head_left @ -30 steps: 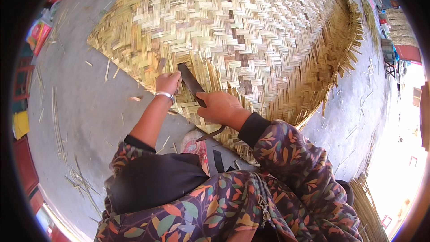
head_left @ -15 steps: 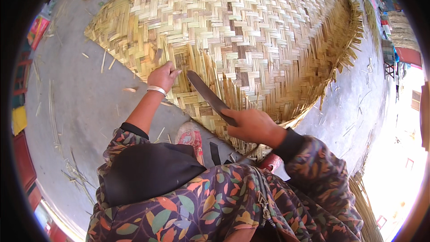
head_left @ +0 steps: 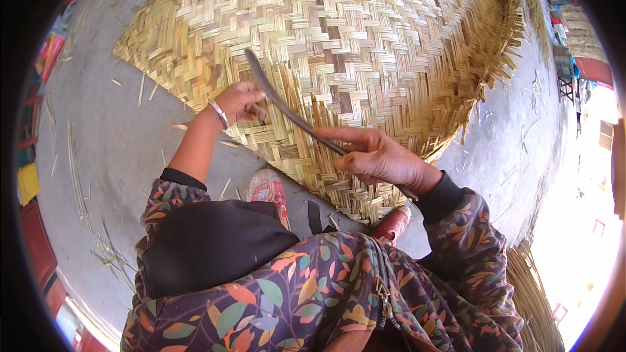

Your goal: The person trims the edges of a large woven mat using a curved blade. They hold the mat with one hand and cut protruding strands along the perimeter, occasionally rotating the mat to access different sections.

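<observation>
Dark strip (head_left: pixel 282 105) over my mat (head_left: pixel 385 45)
My right hand (head_left: pixel 385 156) pinches it, perhaps to steady its free end; my left hand's (head_left: pixel 238 101) fingers curl nearby, gripping or not I cannot tell.

Straw-yellow mat (head_left: pixel 365 39), zigzag-patterned
</observation>
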Demonstrator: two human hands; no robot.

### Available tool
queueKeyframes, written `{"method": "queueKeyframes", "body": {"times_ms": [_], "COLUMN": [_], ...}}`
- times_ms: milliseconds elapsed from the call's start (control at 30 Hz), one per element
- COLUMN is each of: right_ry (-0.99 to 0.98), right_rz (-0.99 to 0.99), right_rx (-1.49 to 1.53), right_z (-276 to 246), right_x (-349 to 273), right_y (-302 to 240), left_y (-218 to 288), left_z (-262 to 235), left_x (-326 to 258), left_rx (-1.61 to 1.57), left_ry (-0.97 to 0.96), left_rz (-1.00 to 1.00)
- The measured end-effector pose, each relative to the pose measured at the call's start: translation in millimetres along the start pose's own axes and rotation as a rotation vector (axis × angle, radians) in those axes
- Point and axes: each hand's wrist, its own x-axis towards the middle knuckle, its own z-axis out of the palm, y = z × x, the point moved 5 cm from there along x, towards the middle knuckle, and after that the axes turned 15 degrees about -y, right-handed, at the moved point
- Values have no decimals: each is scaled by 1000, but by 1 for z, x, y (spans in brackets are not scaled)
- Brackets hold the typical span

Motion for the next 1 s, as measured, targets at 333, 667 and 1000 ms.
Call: {"method": "queueKeyframes", "body": {"times_ms": [333,667,1000], "right_ry": [-5,266,466], "right_rz": [70,208,298], "right_rx": [36,-798,-1103], "right_z": [-8,-38,-25], "right_x": [53,79,103], "right_y": [40,31,39], "left_y": [-28,-23,-16], "left_z": [13,22,15], "left_x": [-9,-24,-15], "left_rx": [98,-21,-134], "left_ry": [433,586,556], "left_rz": [165,357,167]}}
